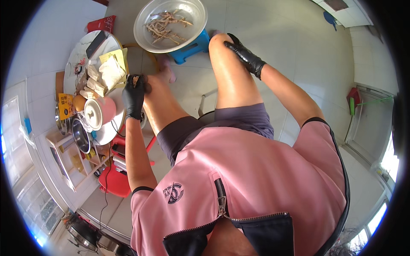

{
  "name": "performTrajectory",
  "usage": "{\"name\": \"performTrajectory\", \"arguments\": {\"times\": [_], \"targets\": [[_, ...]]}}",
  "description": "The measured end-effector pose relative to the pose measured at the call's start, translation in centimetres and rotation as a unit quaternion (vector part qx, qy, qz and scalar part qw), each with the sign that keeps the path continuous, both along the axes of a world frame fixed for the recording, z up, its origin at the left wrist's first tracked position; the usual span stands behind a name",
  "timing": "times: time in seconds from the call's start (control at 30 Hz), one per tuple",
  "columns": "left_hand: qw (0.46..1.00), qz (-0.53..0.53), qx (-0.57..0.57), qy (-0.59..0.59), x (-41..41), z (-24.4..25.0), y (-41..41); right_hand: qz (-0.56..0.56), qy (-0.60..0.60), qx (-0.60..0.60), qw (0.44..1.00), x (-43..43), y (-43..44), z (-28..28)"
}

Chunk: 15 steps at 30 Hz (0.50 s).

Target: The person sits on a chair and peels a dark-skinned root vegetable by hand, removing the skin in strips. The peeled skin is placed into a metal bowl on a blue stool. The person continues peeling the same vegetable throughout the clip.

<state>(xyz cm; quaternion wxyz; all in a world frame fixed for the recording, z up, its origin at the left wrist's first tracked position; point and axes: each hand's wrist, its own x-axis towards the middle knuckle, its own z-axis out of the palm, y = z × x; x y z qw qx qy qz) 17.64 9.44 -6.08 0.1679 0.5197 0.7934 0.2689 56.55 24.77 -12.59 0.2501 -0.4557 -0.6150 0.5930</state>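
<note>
In a black glove, my left hand (134, 96) is beside my left knee at the round table's edge. Its fingers are curled around a small brown piece (135, 80), partly hidden by the glove. My right hand (246, 57), also black-gloved, rests on my right knee with thumb and fingers apart and holds nothing visible. Ahead of my knees, a wide metal basin (195, 32) stands on a blue plastic stool (189, 49). Tangled brown, root-like strips (163, 27) lie in the basin, mostly towards its left side.
The round marble-patterned table (110, 129) at left bears a pink lidded pot (107, 110), pale packets (112, 72) on yellow paper and a dark phone-like device (96, 43). A metal bowl (81, 134) is by its near edge. A red stool (115, 182) and a dark cable are nearby.
</note>
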Motion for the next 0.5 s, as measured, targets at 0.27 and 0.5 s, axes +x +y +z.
{"name": "performTrajectory", "arguments": {"times": [0.27,0.5], "targets": [[0.999,-0.027,0.014,0.01,-1.7,-2.6,0.0,0.045,-0.165,0.239,0.956,3.2,-8.6,2.9],[1.0,-0.001,-0.014,-0.001,-0.8,-1.6,0.3,0.043,-0.258,0.257,0.93,0.5,-6.1,3.5]]}}
